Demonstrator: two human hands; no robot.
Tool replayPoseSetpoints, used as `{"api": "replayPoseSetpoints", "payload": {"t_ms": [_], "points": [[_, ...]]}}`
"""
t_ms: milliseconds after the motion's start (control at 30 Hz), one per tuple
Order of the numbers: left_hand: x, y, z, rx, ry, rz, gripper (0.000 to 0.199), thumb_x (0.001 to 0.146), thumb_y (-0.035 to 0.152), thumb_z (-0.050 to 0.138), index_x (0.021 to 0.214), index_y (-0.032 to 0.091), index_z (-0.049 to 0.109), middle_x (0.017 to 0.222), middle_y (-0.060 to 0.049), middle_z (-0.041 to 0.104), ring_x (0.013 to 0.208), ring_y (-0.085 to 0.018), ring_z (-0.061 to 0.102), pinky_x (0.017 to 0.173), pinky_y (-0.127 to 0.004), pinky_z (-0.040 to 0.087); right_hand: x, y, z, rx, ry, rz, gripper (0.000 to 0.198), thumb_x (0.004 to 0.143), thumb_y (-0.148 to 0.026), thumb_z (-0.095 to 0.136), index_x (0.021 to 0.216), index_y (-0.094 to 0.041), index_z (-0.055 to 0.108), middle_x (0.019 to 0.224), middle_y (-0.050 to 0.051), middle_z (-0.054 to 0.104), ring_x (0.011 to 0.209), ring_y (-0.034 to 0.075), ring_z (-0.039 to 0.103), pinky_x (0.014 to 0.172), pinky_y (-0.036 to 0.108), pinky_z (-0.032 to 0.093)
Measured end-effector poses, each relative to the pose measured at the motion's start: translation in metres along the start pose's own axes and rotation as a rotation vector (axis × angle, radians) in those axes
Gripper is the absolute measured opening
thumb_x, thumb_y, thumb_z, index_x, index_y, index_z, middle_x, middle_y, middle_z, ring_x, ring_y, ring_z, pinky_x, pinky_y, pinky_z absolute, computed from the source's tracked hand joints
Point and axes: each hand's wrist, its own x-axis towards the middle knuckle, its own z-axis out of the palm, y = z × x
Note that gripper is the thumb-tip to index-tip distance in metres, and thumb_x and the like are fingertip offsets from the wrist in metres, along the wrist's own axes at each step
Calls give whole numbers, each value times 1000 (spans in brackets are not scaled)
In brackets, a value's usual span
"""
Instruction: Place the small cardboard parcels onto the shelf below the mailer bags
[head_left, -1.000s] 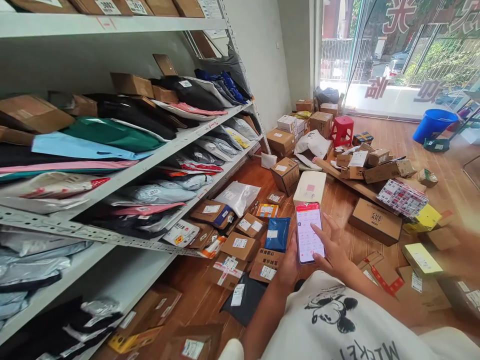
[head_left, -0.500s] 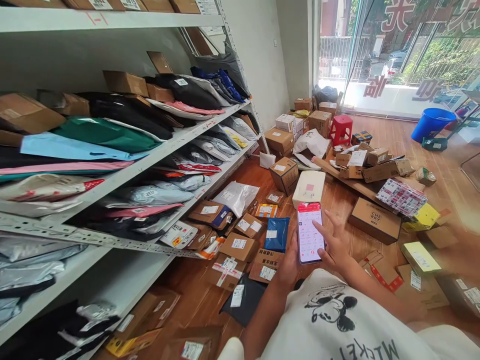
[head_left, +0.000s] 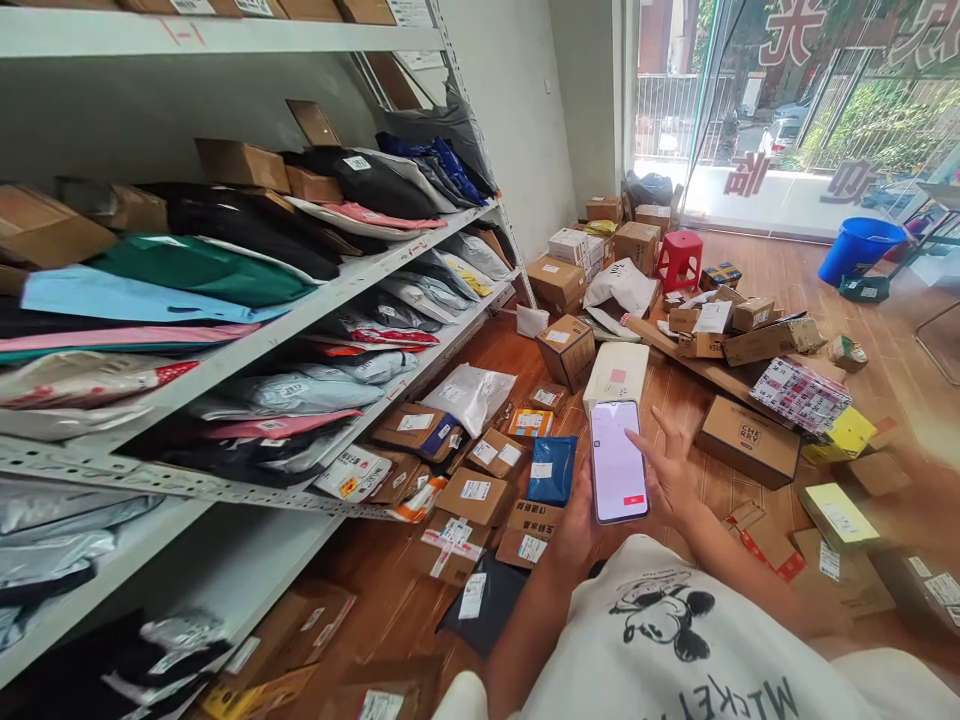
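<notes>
Crowded floor and packed shelves, with open room only toward the window

Small labelled cartons (head_left: 480,492) and a blue mailer (head_left: 551,468) cover the wooden floor (head_left: 757,265) just ahead of the phone (head_left: 617,462) held in the left hand (head_left: 577,525), with the right hand (head_left: 670,478) beside it. A white box (head_left: 619,372) and a brown carton (head_left: 748,441) block the way forward. On the left, the shelves (head_left: 300,325) are stuffed with parcels. Bare floor opens beyond the red stool (head_left: 680,258).

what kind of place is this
Probably a parcel pickup or sorting depot: metal shelves stacked with mailer bags, labelled cardboard boxes strewn over the wooden floor, and a phone in the person's hands.
</notes>
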Motion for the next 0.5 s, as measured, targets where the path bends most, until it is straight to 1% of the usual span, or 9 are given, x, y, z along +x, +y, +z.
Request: {"api": "replayPoseSetpoints", "payload": {"t_ms": [133,200,267,300,333,367,400,467,500], "points": [[1,3,0,2,3,21,75,82,65,73,143,24,59,151,-10,57,142,-38,47,114,-51,45,0,-3,-2,54,-8,27,61,103,-62,23,144,-34,58,163,11,27,145,41,29,113,71,25],[3,4,1,-11,1,2,71,83,66,71,141,27,62,147,-9,61,141,-38,49,113,-52,47,-6,-4,0,178,-4,10,55,103,-61,28,131,-36,69,161,8,33,144,39,33,113,67,31],[5,1,2,-30,0,6,66,86,66,68,140,29,63,145,-6,63,140,-38,50,112,-52,48,-14,-4,5,354,35,65,51,102,-62,35,126,-35,71,155,7,42,142,35,41,112,60,38],[7,-2,3,-34,1,10,64,87,65,66,139,29,63,144,-6,64,140,-38,50,112,-52,47,-18,-3,10,449,71,155,51,101,-64,38,131,-34,67,152,8,46,139,33,45,111,57,42],[8,-6,3,-32,4,6,62,88,65,66,139,29,64,142,-6,65,141,-37,50,112,-51,47,-22,-2,14,546,102,298,56,98,-67,42,138,-32,61,150,10,50,137,32,49,110,55,44],[10,-13,2,-27,9,-5,62,87,64,66,137,28,65,141,-7,66,140,-36,50,113,-50,47,-26,0,18,649,123,471,62,96,-70,46,142,-30,56,147,11,54,134,32,53,108,54,47],[12,-21,1,-24,10,-27,61,87,64,67,135,26,67,139,-9,67,140,-36,51,113,-50,47,-30,3,22,754,121,644,67,92,-73,49,140,-28,57,143,11,59,131,32,56,107,52,49],[17,-40,-2,-57,-2,-85,60,86,61,70,134,25,67,137,-11,68,140,-36,51,112,-52,47,-36,12,25,951,90,937,69,84,-79,58,125,-25,67,128,10,71,122,32,64,103,49,52],[21,-48,-4,-73,-2,-106,58,87,59,71,134,25,67,138,-13,67,142,-37,49,112,-55,46,-38,18,24,1032,67,1040,67,79,-81,62,113,-24,71,116,8,76,114,32,68,101,47,54]]}}
